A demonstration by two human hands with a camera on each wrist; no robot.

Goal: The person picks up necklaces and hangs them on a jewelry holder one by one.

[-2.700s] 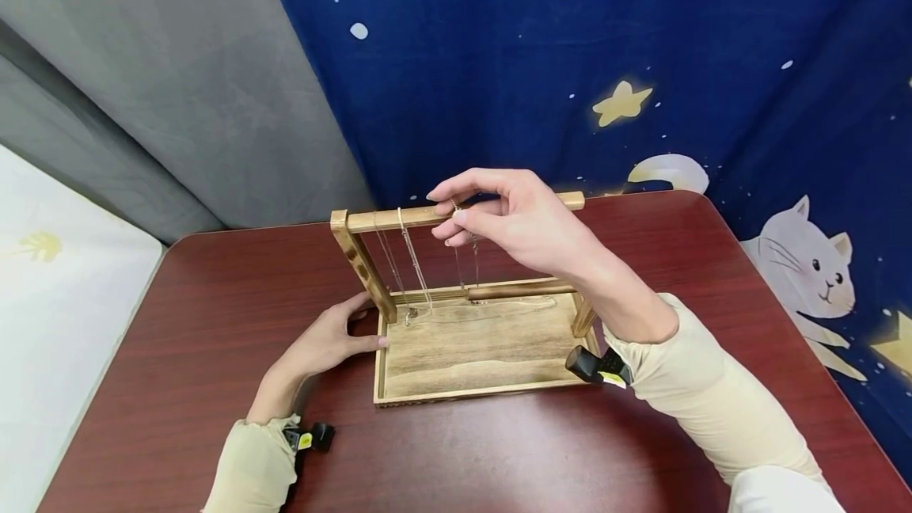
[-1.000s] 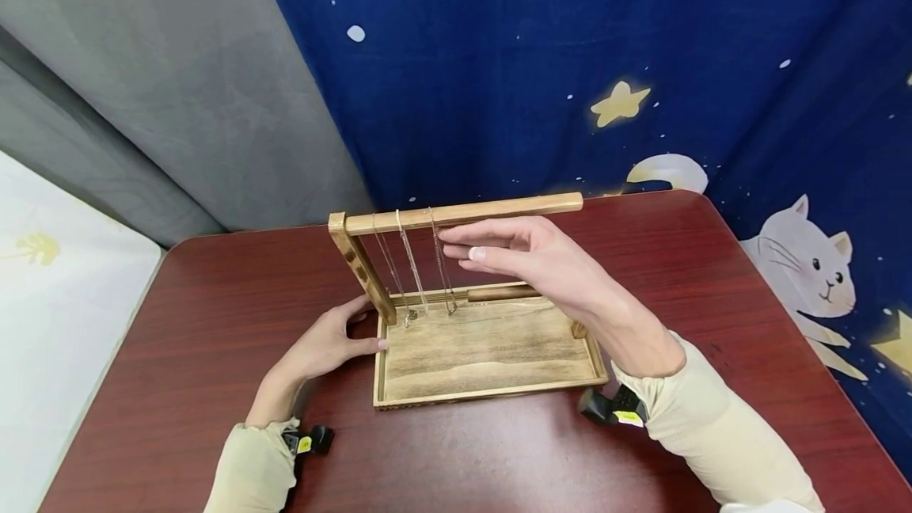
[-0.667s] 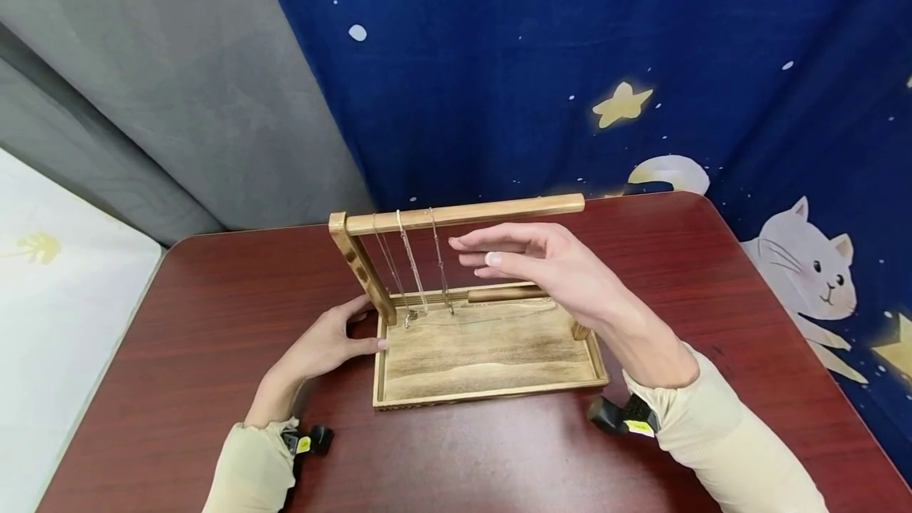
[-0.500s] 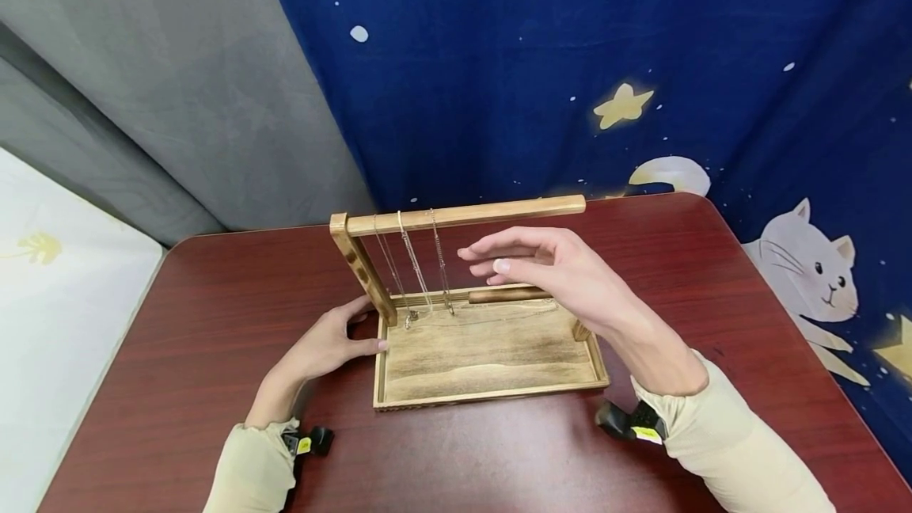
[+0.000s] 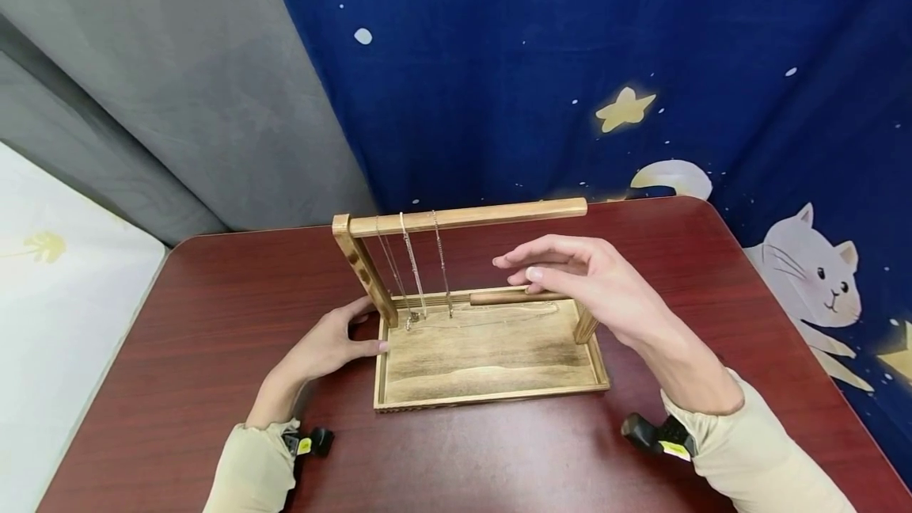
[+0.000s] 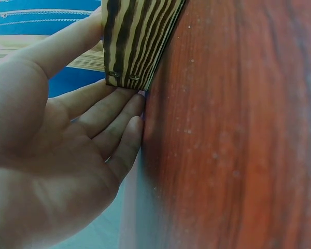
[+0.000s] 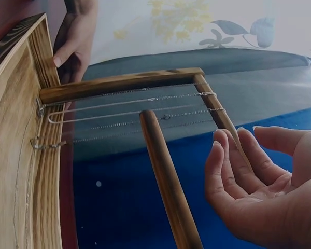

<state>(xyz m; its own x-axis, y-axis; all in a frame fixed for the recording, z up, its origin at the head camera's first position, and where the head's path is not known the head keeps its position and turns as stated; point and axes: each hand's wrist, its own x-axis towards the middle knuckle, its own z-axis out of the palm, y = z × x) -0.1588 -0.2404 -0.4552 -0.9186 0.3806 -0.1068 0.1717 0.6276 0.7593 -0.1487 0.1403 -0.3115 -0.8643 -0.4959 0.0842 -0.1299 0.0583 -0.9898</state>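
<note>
A wooden necklace stand (image 5: pixel 492 215), with a top bar on a left post and a shallow tray base (image 5: pixel 492 359), stands on the table. Three thin chain necklaces (image 5: pixel 441 260) hang from the left half of the bar, their ends reaching down to the tray. More fine chain (image 5: pixel 509 309) lies along the tray's back. My left hand (image 5: pixel 321 345) holds the tray's left end, thumb at the rim and fingers along the outer wall, as the left wrist view shows. My right hand (image 5: pixel 602 279) hovers over the tray's right side, fingers loosely bent around nothing.
A lower wooden bar (image 5: pixel 516 297) runs along the tray's back, by a short right post (image 5: pixel 586 326). The reddish-brown table (image 5: pixel 235 291) reaches back to a grey curtain (image 5: pixel 185 77) and a blue star-patterned curtain (image 5: pixel 499 77).
My right hand let go of the third necklace, which now hangs from the bar beside the other two. It then moved right and down, away from them. My left hand stayed put.
</note>
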